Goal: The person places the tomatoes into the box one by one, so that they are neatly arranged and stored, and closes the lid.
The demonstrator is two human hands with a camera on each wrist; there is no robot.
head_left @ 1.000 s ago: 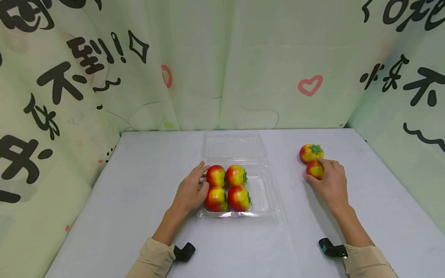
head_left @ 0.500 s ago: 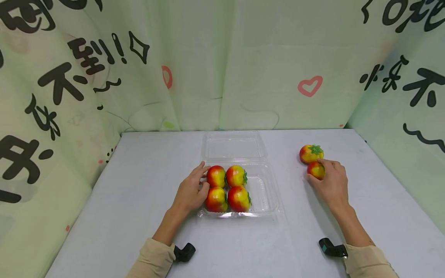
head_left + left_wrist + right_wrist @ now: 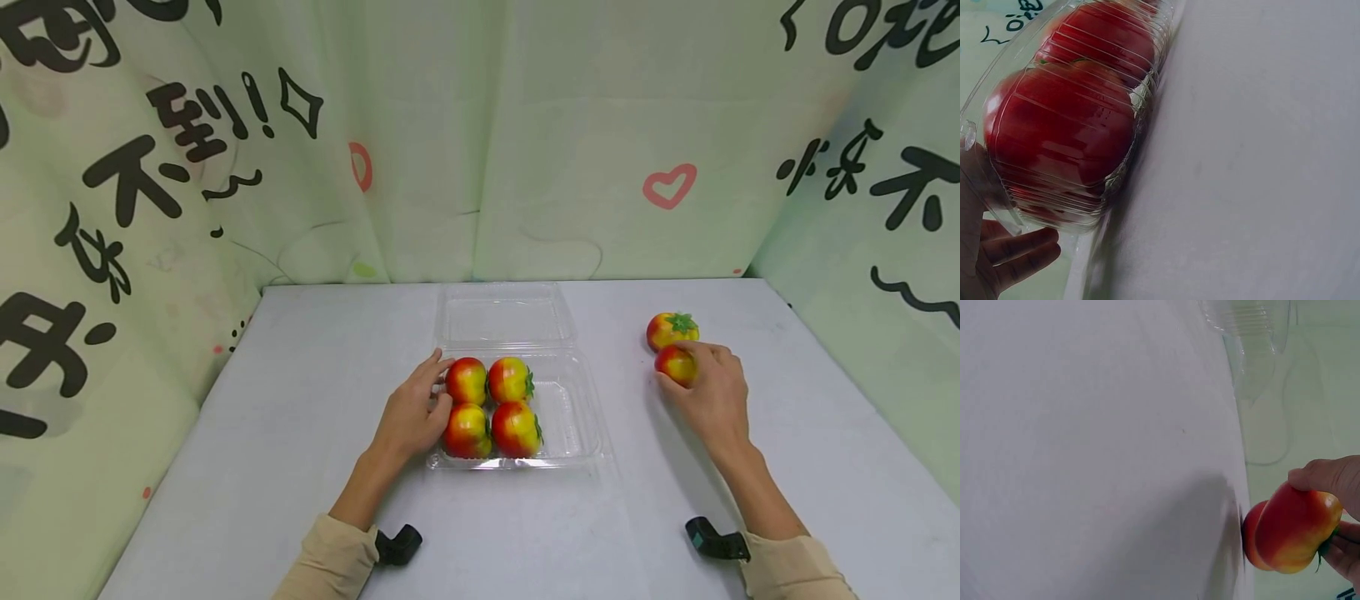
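Observation:
My right hand (image 3: 708,396) pinches a red-and-yellow tomato (image 3: 676,365) between thumb and fingers. In the right wrist view this tomato (image 3: 1297,528) shows its green calyx toward the fingers and appears lifted off the table. Right behind it sits another tomato (image 3: 672,331), green calyx upward. My left hand (image 3: 412,408) rests at the left side of a clear plastic clamshell box (image 3: 577,408), fingers extended along its edge. Several tomatoes (image 3: 517,428) fill the box's left part in two rows. The left wrist view shows red tomatoes (image 3: 1060,125) through the ribbed plastic wall.
The box's lid (image 3: 506,315) lies folded back, flat toward the table's rear. A white cloth covers the table (image 3: 315,350). Pale green printed curtains (image 3: 570,167) hang behind and at both sides. Black wrist devices (image 3: 399,545) project from both sleeves.
My right hand has shifted slightly left with the tomato, which looks raised a little. The left hand, the box and the tomatoes in it have stayed put.

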